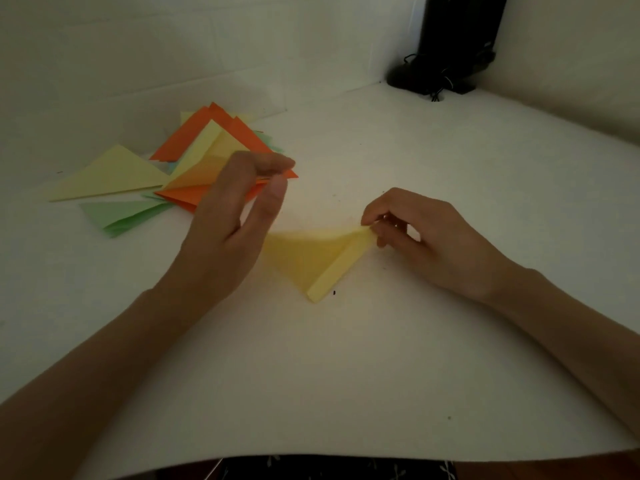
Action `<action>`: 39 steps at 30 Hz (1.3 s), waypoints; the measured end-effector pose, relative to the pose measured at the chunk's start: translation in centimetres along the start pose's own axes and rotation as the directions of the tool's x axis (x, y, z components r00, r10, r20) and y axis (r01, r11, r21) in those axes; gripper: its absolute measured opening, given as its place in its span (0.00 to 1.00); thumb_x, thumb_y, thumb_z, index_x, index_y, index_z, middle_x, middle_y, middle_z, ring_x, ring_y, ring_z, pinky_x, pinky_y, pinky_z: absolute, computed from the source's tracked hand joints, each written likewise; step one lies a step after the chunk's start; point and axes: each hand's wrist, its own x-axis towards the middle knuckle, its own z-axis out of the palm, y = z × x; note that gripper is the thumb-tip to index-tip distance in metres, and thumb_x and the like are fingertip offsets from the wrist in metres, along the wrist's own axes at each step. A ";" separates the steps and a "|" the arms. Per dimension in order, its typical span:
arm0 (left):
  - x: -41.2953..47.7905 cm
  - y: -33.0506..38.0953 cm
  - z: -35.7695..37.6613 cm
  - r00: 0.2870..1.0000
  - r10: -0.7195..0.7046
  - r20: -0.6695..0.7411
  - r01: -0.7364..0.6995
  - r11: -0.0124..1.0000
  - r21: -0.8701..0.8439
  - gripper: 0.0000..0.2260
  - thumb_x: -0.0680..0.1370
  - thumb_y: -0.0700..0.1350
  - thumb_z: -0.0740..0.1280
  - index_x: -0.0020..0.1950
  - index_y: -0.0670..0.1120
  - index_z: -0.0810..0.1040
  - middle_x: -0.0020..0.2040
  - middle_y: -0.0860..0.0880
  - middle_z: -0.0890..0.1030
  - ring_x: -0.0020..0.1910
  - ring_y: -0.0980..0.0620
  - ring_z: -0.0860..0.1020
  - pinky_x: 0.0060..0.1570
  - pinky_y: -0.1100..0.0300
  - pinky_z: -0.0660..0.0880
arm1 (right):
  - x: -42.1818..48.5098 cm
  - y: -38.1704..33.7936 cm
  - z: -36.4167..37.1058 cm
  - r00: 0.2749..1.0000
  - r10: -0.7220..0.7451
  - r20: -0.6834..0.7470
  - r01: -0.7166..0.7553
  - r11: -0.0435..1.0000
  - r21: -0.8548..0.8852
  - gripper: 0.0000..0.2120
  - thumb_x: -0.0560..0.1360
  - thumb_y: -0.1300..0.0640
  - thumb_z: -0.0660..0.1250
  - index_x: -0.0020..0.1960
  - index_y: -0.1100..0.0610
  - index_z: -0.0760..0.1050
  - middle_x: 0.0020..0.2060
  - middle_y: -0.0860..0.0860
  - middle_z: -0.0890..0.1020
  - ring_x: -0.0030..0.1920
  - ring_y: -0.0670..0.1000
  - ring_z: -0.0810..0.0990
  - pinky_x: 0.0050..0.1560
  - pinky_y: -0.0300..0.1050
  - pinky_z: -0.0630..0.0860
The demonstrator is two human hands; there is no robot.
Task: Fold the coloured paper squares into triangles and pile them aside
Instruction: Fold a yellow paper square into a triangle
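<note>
A yellow paper [308, 261] lies on the white table [346, 375] in the middle, with a narrow flap turned up along its right edge. My right hand [426, 233] pinches its upper right corner between thumb and fingertips. My left hand [235, 209] hovers to the left, between this sheet and the pile, with fingers and thumb spread apart and nothing between them. The pile of folded triangles [194, 161] lies at the back left: orange, pale yellow and green ones overlapping, and one yellow triangle [110, 178] a little apart at the left.
White walls close the table at the back and right. A black stand with cables [446, 64] sits in the far right corner. The table's front edge runs along the bottom, with dark patterned cloth [332, 469] below it.
</note>
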 end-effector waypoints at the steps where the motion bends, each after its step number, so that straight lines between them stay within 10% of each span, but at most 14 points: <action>1: 0.4 -0.4 0.0 0.989 -0.123 0.084 0.129 0.989 -0.076 0.12 0.83 0.45 0.54 0.55 0.46 0.77 0.50 0.55 0.79 0.53 0.63 0.76 0.57 0.68 0.69 | 0.0 -0.2 0.0 1.000 -0.001 -0.002 0.001 0.998 0.067 0.06 0.79 0.65 0.60 0.51 0.61 0.75 0.44 0.45 0.76 0.40 0.45 0.78 0.42 0.32 0.72; 4: 0.8 -1.2 -0.6 0.801 -0.399 0.447 0.513 0.842 -0.168 0.17 0.82 0.51 0.54 0.47 0.52 0.82 0.41 0.54 0.84 0.41 0.63 0.81 0.45 0.68 0.76 | 0.0 -0.6 -0.3 0.992 0.111 0.057 -0.123 0.936 0.329 0.08 0.78 0.64 0.61 0.50 0.56 0.77 0.43 0.44 0.79 0.41 0.47 0.81 0.44 0.34 0.73; 10: 0.1 1.0 -0.2 0.791 -0.303 0.532 0.407 0.909 -0.087 0.13 0.68 0.60 0.70 0.48 0.56 0.81 0.44 0.58 0.82 0.43 0.62 0.79 0.41 0.69 0.72 | 0.3 -0.2 -0.4 0.980 0.191 0.052 -0.186 0.795 0.577 0.10 0.74 0.67 0.63 0.49 0.60 0.81 0.42 0.50 0.82 0.41 0.47 0.80 0.42 0.39 0.75; 16: 0.1 1.3 0.4 0.840 -0.299 0.452 0.350 0.936 -0.030 0.04 0.71 0.48 0.73 0.40 0.51 0.79 0.32 0.57 0.77 0.31 0.63 0.72 0.31 0.71 0.65 | 0.4 -0.2 -0.6 0.939 0.318 0.129 -0.291 0.535 0.793 0.12 0.74 0.64 0.60 0.53 0.61 0.79 0.43 0.52 0.81 0.43 0.49 0.79 0.43 0.39 0.73; 23: 0.1 1.2 0.6 0.917 -0.215 0.335 0.226 0.974 0.005 0.03 0.76 0.48 0.69 0.42 0.52 0.80 0.32 0.61 0.77 0.35 0.64 0.74 0.36 0.72 0.66 | 0.7 -0.7 -0.2 0.917 0.370 -0.146 -0.265 0.841 0.471 0.06 0.75 0.62 0.67 0.43 0.54 0.81 0.35 0.45 0.82 0.38 0.46 0.78 0.41 0.41 0.74; 28: 0.9 1.1 0.3 0.987 0.159 0.005 -0.157 0.969 0.190 0.08 0.78 0.43 0.67 0.53 0.43 0.83 0.47 0.52 0.82 0.46 0.56 0.79 0.48 0.64 0.74 | 0.6 -0.5 -1.6 0.899 -0.199 -0.389 0.152 0.977 -0.148 0.07 0.76 0.64 0.67 0.52 0.61 0.81 0.46 0.54 0.81 0.44 0.50 0.76 0.48 0.41 0.72; 33: 0.5 -0.8 0.5 0.934 0.238 0.266 -0.321 0.885 0.338 0.12 0.77 0.43 0.62 0.54 0.43 0.83 0.52 0.46 0.83 0.48 0.48 0.82 0.43 0.56 0.79 | 0.1 1.4 -2.0 0.857 -0.509 -0.075 0.416 0.771 -0.482 0.08 0.77 0.62 0.66 0.48 0.62 0.83 0.47 0.55 0.84 0.43 0.54 0.75 0.42 0.49 0.71; 39: -0.3 -1.3 0.3 0.824 0.080 0.561 -0.367 0.829 0.422 0.27 0.68 0.38 0.49 0.60 0.43 0.80 0.57 0.44 0.81 0.51 0.44 0.82 0.50 0.51 0.75 | -1.6 2.2 -1.1 0.911 -0.360 0.202 0.412 0.773 -0.482 0.10 0.77 0.62 0.62 0.52 0.60 0.81 0.49 0.52 0.83 0.47 0.53 0.71 0.48 0.44 0.66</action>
